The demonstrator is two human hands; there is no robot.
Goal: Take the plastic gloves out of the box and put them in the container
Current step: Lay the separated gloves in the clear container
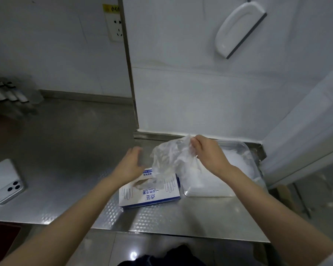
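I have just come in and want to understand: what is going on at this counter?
A person is taking plastic gloves from a box to a container on a steel counter. The right-hand grip pinches a clear bunch of them, lifted above the box, its lower end hanging at the box's opening. The left-hand grip, open and blurred, hovers by the box's far side. The clear container, right of the box, already holds white material, likely gloves. A phone lies at the left.
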